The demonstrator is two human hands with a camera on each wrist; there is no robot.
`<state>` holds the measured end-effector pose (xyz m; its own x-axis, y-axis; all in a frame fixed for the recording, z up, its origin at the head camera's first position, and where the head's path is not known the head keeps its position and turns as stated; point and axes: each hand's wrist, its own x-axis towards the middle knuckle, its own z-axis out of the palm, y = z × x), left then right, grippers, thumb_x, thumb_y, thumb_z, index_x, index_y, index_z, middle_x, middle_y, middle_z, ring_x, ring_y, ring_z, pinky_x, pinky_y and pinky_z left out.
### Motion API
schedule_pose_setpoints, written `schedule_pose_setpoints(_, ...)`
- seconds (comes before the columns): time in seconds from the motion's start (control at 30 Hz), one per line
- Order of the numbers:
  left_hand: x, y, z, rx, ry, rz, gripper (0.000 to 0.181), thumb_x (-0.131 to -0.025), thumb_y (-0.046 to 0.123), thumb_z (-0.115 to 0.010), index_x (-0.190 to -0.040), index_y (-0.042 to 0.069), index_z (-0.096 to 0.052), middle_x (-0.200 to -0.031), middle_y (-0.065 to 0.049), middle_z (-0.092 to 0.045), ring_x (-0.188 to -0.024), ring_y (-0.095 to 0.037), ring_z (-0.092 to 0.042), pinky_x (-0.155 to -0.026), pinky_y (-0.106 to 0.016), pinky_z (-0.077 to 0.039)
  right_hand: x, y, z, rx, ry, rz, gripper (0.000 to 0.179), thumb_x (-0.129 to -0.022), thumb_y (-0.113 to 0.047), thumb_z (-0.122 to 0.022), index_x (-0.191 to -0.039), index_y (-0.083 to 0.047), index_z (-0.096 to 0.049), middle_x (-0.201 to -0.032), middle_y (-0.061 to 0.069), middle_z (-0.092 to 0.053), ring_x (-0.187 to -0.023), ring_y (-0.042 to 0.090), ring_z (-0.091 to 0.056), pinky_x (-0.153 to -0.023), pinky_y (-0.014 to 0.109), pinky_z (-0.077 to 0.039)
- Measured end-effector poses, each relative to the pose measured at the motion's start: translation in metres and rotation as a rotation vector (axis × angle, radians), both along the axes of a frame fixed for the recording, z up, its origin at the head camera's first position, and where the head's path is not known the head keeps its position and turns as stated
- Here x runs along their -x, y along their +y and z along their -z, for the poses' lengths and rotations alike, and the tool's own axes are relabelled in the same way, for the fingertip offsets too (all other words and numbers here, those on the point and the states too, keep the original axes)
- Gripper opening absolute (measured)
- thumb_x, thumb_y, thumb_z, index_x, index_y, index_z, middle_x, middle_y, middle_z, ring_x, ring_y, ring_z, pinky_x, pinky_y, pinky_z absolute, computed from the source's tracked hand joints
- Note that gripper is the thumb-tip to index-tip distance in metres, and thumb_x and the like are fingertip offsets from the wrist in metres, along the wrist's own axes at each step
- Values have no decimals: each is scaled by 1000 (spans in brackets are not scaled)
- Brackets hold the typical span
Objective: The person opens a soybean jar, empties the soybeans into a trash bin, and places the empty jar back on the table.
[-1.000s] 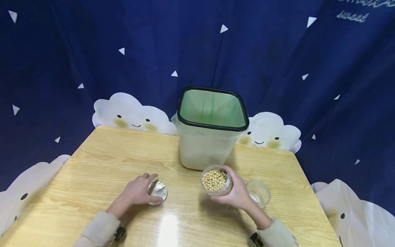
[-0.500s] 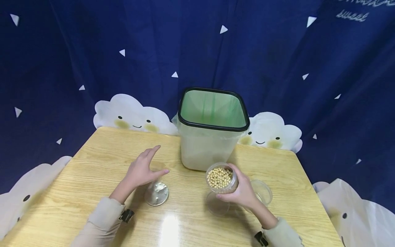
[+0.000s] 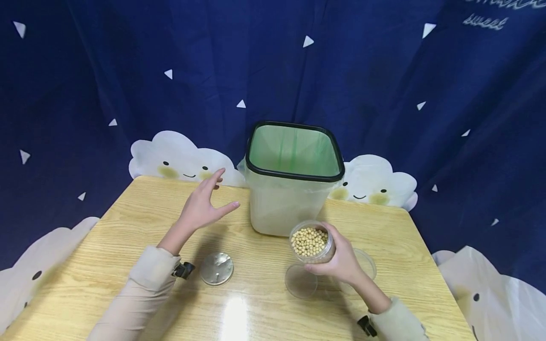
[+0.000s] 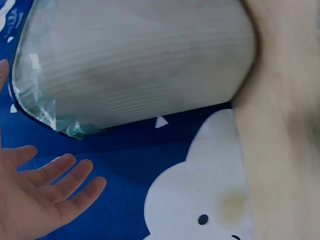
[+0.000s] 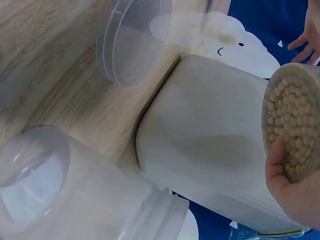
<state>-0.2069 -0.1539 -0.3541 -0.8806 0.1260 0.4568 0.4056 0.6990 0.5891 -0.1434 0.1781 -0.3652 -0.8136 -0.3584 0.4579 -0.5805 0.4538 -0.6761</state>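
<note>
My right hand (image 3: 343,258) grips a clear plastic jar (image 3: 317,258) of round, pale yellow beans (image 3: 309,241), tilted a little, its mouth uncovered, above the table. In the right wrist view a thumb presses against the jar of beans (image 5: 292,120). My left hand (image 3: 200,206) is raised left of the bin (image 3: 283,208), its fingers spread, with nothing in them. The left wrist view shows that palm (image 4: 30,210) beside the bin wall (image 4: 150,60). A round silver foil disc (image 3: 217,268) lies on the table below the left hand.
Below the held jar lies a clear round lid (image 3: 300,282). A second clear jar (image 5: 95,185), with no beans seen in it, lies behind my right hand. The black-rimmed bin with a green-tinted liner (image 3: 294,147) stands at the table's (image 3: 149,213) back edge, before a blue curtain (image 3: 213,61).
My left hand has come off the silver foil disc and moved up and forward toward the bin. My right hand has shifted slightly right, still holding the jar of beans.
</note>
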Motion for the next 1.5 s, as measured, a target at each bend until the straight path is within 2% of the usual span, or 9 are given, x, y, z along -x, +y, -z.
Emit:
schedule_pose_setpoints(0.23,17,8,-21,-185,-84,69,81,-79,34,-68,-144,15,-24,-130,-18,-44,-110,-35,-50,-80,-51,-45,1,1,-5,-21,25,14,85,-45,-3,-85,-119,9,-46,-109,23,-57,-96,35,-56,-84,42,-47)
schedule_pose_setpoints(0.47,33,13,-34,-312,-162,118,77,-84,30,-62,-146,14,-18,-134,-22,-39,-116,-40,-45,-87,-50,-43,5,4,-7,-19,52,10,86,-46,-5,-86,-121,10,-45,-110,24,-56,-96,35,-56,-84,35,-46)
schedule_pose_setpoints(0.7,46,26,-45,-395,-247,162,73,-89,28,-57,-147,17,-14,-137,-23,-34,-121,-39,-40,-95,-49,-36,24,19,16,3,9,22,93,-45,-15,-89,-127,-3,-46,-115,13,-57,-101,25,-55,-88,32,-43)
schedule_pose_setpoints(0.8,52,33,-45,-418,-266,189,72,-89,30,-56,-147,17,-15,-139,-23,-32,-123,-39,-36,-99,-49,-32,27,21,15,17,0,13,92,-46,-16,-89,-126,-4,-46,-115,10,-57,-101,22,-54,-88,28,-42)
schedule_pose_setpoints(1.0,58,43,-40,-389,-227,195,80,-82,45,-61,-145,19,-21,-142,-20,-30,-130,-31,-29,-104,-44,-26,16,12,-14,51,-7,-14,84,-48,-1,-85,-121,8,-46,-111,21,-57,-100,26,-53,-88,19,-40)
schedule_pose_setpoints(1.13,56,46,-40,-376,-239,181,81,-82,37,-63,-146,16,-18,-146,-16,-23,-133,-29,-24,-106,-44,-22,13,13,-26,66,16,-9,80,-48,5,-82,-118,14,-45,-110,27,-56,-100,24,-52,-89,14,-37)
schedule_pose_setpoints(1.27,57,47,-38,-398,-248,180,79,-83,32,-63,-146,16,-17,-148,-14,-20,-134,-27,-21,-106,-44,-21,17,19,-31,91,39,-21,80,-47,7,-81,-118,14,-45,-109,28,-55,-102,15,-51,-89,13,-36)
schedule_pose_setpoints(1.5,58,48,-35,-437,-234,180,80,-82,32,-64,-146,18,-18,-149,-9,-19,-135,-22,-18,-107,-41,-20,33,36,-30,114,31,-53,83,-47,5,-83,-123,4,-48,-112,18,-56,-104,6,-49,-90,14,-36)
